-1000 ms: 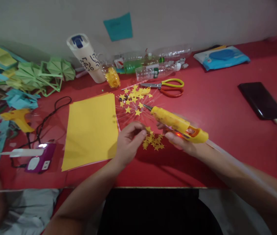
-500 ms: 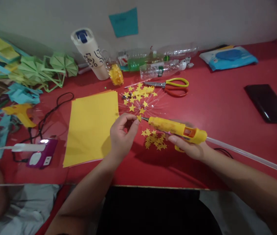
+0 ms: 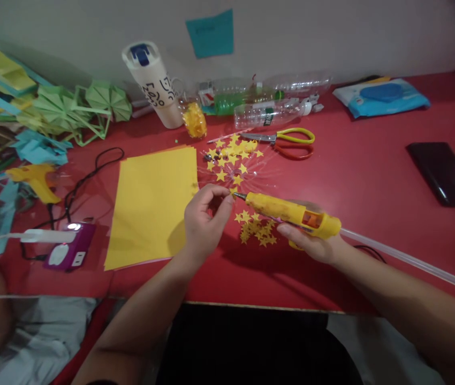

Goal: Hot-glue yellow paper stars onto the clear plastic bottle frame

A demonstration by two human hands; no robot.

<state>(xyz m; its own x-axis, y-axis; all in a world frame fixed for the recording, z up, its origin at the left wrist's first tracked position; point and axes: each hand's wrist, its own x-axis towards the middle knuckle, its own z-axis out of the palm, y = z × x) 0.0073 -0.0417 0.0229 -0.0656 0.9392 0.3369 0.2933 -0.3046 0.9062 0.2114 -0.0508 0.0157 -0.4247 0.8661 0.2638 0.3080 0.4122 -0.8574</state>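
Between thumb and forefinger, my left hand pinches a small yellow paper star. My right hand is wrapped round a yellow hot glue gun, its metal nozzle pointing left at the star, apparently touching it or nearly so. A long clear glue stick sticks out of the gun's back end. Below the nozzle lies a pile of yellow stars. Beyond my left hand, more stars are spread over clear plastic strips on the red table.
Yellow paper sheets lie left of my hand. Scissors, plastic bottles and a white tumbler are further back. A purple power strip and second glue gun are at left, near another person's arm. A phone lies right.
My hands keep nearly the same pose, with the star and nozzle still close together. The whole view has shifted slightly.
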